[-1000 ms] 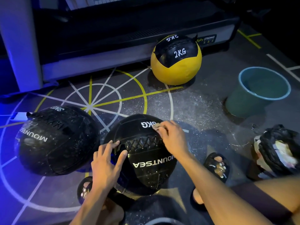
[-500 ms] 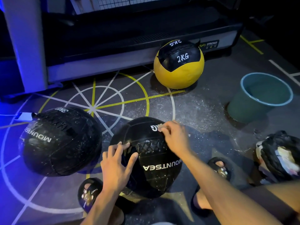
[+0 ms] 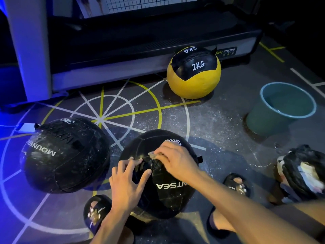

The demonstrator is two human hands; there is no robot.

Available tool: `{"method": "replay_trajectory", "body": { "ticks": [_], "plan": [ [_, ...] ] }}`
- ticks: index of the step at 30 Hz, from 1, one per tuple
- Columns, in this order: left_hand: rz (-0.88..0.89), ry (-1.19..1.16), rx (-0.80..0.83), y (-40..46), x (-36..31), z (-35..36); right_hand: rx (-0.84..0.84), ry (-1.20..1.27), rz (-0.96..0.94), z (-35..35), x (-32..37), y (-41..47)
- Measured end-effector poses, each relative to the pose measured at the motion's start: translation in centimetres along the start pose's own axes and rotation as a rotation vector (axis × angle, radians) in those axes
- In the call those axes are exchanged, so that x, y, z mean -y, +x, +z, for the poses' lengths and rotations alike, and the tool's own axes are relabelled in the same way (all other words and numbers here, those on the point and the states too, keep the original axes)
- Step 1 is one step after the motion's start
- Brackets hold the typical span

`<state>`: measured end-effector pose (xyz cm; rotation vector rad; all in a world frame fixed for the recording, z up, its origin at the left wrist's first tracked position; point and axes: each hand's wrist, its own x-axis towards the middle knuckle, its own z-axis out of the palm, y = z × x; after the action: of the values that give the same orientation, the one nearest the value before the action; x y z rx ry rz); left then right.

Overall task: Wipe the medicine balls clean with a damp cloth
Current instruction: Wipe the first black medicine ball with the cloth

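Near ball: black medicine ball (image 3: 168, 196) on the floor between the person's feet, white lettering "NTSEA" readable on its front, a weight mark partly hidden at its top.
Cloth: small pale cloth (image 3: 152, 155), only a scrap of it showing, pressed on the upper face of the near ball at the laced seam.
Right hand: right hand (image 3: 173, 162) on top of the near ball, fingers curled over the cloth and pinching it against the surface.
Left hand: left hand (image 3: 127, 182) laid on the ball's left side, fingers spread and fairly straight, fingertips touching the ball just beside the cloth; it grips nothing.
Second ball: larger black ball (image 3: 65, 155) marked "MOUNTSEA" and "3KG", just left of the near ball, its skin streaked with pale dust.
Third ball: yellow and black ball (image 3: 193, 74) marked "2KG", well apart, resting against the base of a treadmill (image 3: 140, 50).
Bucket: teal bucket (image 3: 281, 111), upright, to the right on the floor.
Bag: crumpled black bag (image 3: 302, 173) with pale contents, far right.
Footwear: black slide sandals, left (image 3: 95, 212) and right (image 3: 235, 185), either side of the near ball.
Floor: grey mat (image 3: 211, 124) with white and yellow lines, dusted with white specks.
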<state>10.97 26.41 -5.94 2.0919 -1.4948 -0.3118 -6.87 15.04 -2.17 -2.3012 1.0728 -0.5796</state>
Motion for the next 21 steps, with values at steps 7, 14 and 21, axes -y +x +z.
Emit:
{"method": "replay_trajectory", "body": {
  "ticks": [7, 14, 21],
  "plan": [
    [0.002, -0.012, -0.009, -0.8, -1.3, 0.9, -0.112, -0.056, 0.293, -1.1, -3.2, 0.6],
    [0.024, 0.005, 0.002, -0.9, -1.6, 1.1, -0.045, -0.118, 0.3, -2.9, -4.4, 1.1],
    [0.047, 0.017, -0.002, -1.3, -2.0, 1.5, 0.108, -0.192, 0.265, -4.3, -3.9, 1.1]
  ]
}}
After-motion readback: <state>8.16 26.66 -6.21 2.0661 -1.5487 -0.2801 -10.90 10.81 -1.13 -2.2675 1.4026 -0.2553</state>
